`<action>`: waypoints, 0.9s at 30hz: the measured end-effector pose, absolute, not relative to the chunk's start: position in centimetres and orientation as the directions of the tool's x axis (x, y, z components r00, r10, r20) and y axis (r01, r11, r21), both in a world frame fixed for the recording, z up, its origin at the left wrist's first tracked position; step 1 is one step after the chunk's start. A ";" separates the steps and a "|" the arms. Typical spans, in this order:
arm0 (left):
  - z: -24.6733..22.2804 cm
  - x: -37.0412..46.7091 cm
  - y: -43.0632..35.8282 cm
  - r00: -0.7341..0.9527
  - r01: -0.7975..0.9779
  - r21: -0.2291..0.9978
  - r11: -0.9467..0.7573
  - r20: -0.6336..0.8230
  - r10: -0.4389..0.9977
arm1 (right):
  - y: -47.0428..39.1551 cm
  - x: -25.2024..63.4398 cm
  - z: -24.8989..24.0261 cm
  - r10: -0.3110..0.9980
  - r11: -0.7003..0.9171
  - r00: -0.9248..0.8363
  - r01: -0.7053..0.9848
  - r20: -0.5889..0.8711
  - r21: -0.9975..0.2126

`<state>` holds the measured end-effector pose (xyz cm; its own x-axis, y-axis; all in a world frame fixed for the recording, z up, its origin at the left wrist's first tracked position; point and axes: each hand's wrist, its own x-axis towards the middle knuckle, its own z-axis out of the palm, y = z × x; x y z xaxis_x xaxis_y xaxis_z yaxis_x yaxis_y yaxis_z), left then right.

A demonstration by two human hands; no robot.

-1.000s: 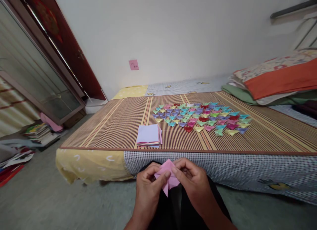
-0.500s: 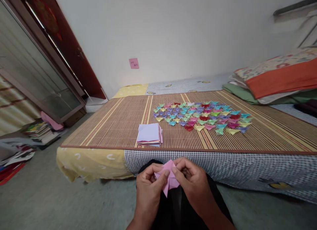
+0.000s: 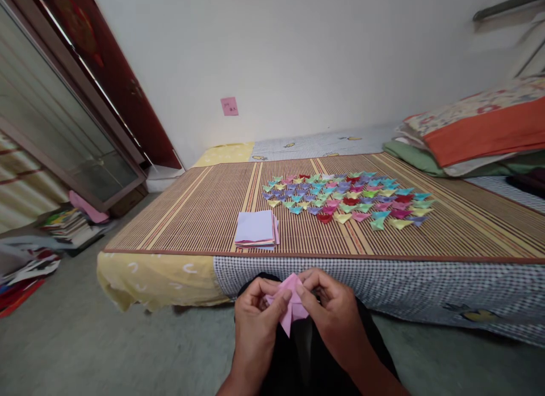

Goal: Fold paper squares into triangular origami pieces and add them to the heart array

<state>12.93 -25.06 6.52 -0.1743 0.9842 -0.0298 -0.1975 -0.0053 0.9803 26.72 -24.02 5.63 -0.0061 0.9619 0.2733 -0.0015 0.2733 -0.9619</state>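
Note:
A partly folded pink paper (image 3: 290, 305) is held between both hands above the lap, one point of it hanging down. My left hand (image 3: 259, 319) pinches its left side, thumb on top. On its right side my right hand (image 3: 330, 305) grips the paper between thumb and fingers. Beyond the hands, a stack of square paper (image 3: 254, 228) with a pale lilac sheet on top lies near the mat's front edge. Several rows of small folded paper pieces (image 3: 349, 201) in many colours cover the mat right of the stack.
A striped woven mat (image 3: 191, 214) covers the bed. Pillows and folded bedding (image 3: 485, 132) are piled at the right. A pink note (image 3: 229, 106) is on the wall. Books (image 3: 70, 225) and a cabinet (image 3: 72, 112) stand at the left.
The lower part of the pink paper has shifted slightly, its bottom point now a little higher and further right. Both hands keep their hold.

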 end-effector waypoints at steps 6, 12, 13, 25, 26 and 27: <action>6.4 12.7 -24.9 -0.147 -0.174 0.984 0.036 -0.062 0.987 | -24.0 26.8 6.0 0.960 0.279 0.003 0.015 0.279 -0.960; 6.6 12.6 -25.0 -0.136 -0.139 0.990 -0.014 -0.005 0.991 | -24.1 26.7 6.5 0.956 0.293 0.009 0.017 0.293 -0.956; 6.5 12.6 -25.1 -0.133 -0.140 0.990 -0.016 -0.003 0.991 | -24.1 26.7 6.5 0.956 0.293 0.011 0.024 0.293 -0.956; 7.1 12.3 -24.1 0.038 -0.175 0.977 0.120 -0.115 0.993 | -24.0 26.8 6.2 0.957 0.289 0.003 0.105 0.291 -0.952; 7.2 12.2 -24.1 0.043 -0.170 0.978 0.124 -0.118 0.992 | -24.0 26.8 6.3 0.958 0.285 -0.001 0.107 0.286 -0.953; 7.2 12.1 -24.1 0.045 -0.167 0.978 0.125 -0.119 0.992 | -23.9 26.8 6.3 0.960 0.281 -0.006 0.109 0.282 -0.954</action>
